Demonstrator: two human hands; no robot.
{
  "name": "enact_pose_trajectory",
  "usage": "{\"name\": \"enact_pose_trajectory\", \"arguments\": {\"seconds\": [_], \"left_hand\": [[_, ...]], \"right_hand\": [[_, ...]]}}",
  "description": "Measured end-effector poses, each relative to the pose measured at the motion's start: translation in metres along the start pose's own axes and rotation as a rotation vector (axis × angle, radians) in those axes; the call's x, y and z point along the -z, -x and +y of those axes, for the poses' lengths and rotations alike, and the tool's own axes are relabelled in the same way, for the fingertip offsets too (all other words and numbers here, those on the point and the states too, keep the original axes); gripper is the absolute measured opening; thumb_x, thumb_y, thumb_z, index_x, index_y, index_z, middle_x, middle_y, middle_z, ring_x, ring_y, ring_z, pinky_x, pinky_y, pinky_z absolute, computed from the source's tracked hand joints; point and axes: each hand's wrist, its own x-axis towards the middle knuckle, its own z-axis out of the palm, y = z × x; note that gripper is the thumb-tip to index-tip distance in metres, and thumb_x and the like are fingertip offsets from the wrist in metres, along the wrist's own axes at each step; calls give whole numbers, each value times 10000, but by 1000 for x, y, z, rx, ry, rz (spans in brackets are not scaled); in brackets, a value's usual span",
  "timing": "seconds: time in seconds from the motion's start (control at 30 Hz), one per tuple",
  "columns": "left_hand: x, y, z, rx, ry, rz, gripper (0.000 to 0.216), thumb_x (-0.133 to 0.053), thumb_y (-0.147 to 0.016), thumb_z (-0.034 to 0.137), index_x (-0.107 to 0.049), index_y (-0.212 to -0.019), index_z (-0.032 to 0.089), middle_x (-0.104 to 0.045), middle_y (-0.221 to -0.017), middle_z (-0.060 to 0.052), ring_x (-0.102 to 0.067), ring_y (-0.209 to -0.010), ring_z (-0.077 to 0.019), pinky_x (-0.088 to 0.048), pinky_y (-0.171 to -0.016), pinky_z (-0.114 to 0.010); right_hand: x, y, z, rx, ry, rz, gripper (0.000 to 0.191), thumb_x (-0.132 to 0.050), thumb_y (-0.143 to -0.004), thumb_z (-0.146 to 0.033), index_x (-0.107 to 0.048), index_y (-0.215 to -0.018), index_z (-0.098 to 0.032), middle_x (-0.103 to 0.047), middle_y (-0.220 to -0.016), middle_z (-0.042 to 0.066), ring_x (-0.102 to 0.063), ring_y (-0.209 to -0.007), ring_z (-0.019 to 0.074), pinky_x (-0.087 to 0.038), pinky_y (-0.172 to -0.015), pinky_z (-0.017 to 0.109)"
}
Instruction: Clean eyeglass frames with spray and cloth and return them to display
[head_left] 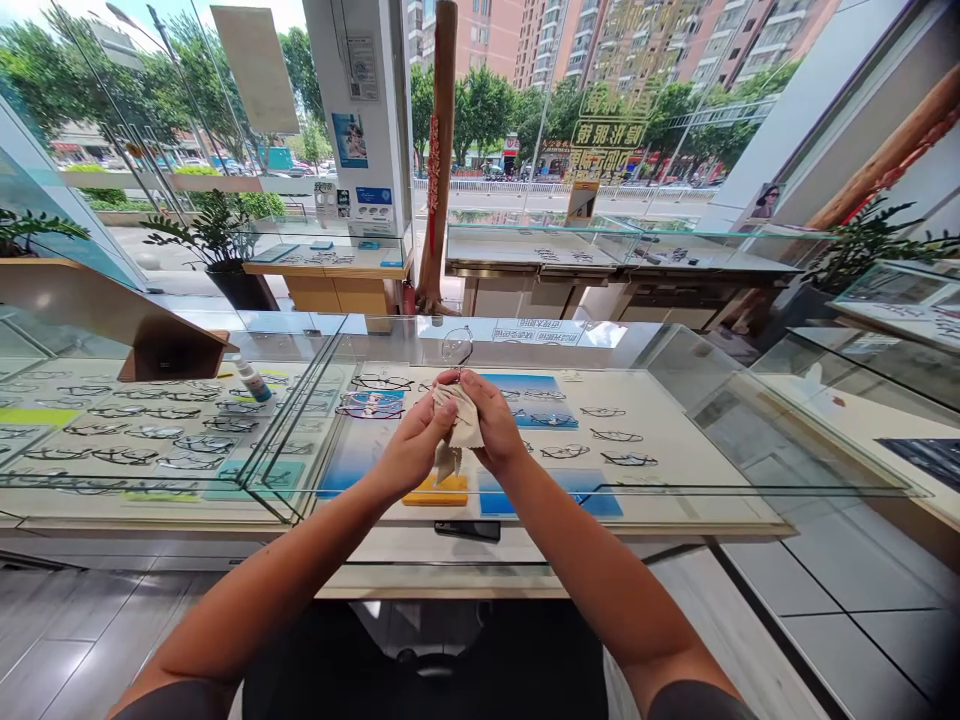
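My left hand (417, 436) and my right hand (493, 418) meet above the glass counter, both with fingers closed. Between them is a crumpled beige cleaning cloth (466, 428), its zigzag edge hanging below my fingers. A pair of thin-rimmed eyeglasses (457, 348) pokes out beyond my fingertips, with one round lens showing; the rest is hidden by my hands and the cloth. My left thumb presses on the cloth. My right fingers close around the cloth and the near part of the eyeglasses. Dark-framed glasses (382, 382) and reddish-framed glasses (370, 406) lie left of my hands.
Under the glass counter top (675, 490) lie several rows of eyeglasses on pale and blue panels. A small spray bottle (253, 380) stands at the left. Below my hands are a yellow-orange case (435, 492) and a black phone (467, 531). Display cases (540, 245) line the window.
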Motion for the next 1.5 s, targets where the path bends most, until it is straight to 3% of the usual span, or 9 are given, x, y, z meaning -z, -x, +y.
{"name": "enact_pose_trajectory", "arguments": {"seconds": [0.2,0.33,0.4,0.53,0.67,1.03,1.2,1.33,1.5], "left_hand": [[3,-24,33,9,17,31,636,-893,-784,715,-668,-1014,166,-642,-762,20,-533,-668,-114,-440,-642,-248],[9,-54,60,-86,-43,58,632,-924,-743,712,-653,-856,151,-598,-690,34,-462,-606,-84,-371,-584,-236],[12,-72,75,-133,-49,36,632,-938,-727,709,-677,-848,147,-629,-714,19,-504,-634,-89,-397,-612,-237],[12,-102,101,-185,-7,-47,584,-968,-724,656,-742,-940,162,-715,-830,-12,-616,-744,-120,-478,-711,-254],[7,-120,115,-304,-51,-88,510,-976,-755,584,-757,-947,166,-730,-851,-13,-619,-738,-116,-494,-708,-250],[21,-151,103,-440,-138,-121,472,-978,-768,520,-768,-995,164,-754,-896,-31,-653,-780,-128,-540,-733,-251],[17,-159,86,-530,-209,1,410,-902,-851,555,-759,-904,175,-713,-790,-10,-586,-690,-115,-499,-671,-262],[10,-158,78,-627,-237,64,471,-801,-923,646,-740,-947,180,-729,-829,-29,-596,-705,-132,-526,-680,-285],[2,-156,73,-710,-254,129,470,-697,-1009,652,-695,-946,186,-664,-761,-2,-539,-651,-116,-481,-626,-267]], "right_hand": [[-11,-21,-26,35,80,-109,429,-840,-865,-640,-833,-1005,-234,-748,-914,19,-634,-809,167,-507,-722,284],[-15,-54,-56,95,241,-253,425,-790,-919,-629,-848,-1067,-234,-789,-1021,34,-676,-906,181,-528,-763,288],[-20,-69,-72,156,284,-299,383,-796,-926,-599,-857,-1046,-241,-801,-1045,31,-688,-928,177,-552,-817,294],[-34,-87,-92,277,208,-233,324,-796,-928,-571,-852,-1024,-267,-811,-1012,24,-716,-931,186,-597,-892,335],[-45,-100,-96,377,111,-164,335,-781,-923,-586,-829,-1025,-272,-810,-1075,29,-737,-1007,203,-615,-954,362],[-36,-131,-93,396,45,-169,275,-772,-933,-511,-850,-993,-255,-827,-1100,29,-733,-944,178,-621,-951,347],[-34,-129,-87,379,54,-137,288,-729,-959,-507,-854,-979,-248,-821,-1021,30,-727,-933,181,-607,-974,361],[-38,-125,-83,389,57,-105,308,-683,-971,-491,-863,-971,-242,-803,-947,27,-721,-896,176,-595,-974,352],[-43,-123,-79,404,105,-43,342,-676,-974,-548,-848,-934,-255,-812,-993,31,-738,-946,192,-596,-978,360]]}}
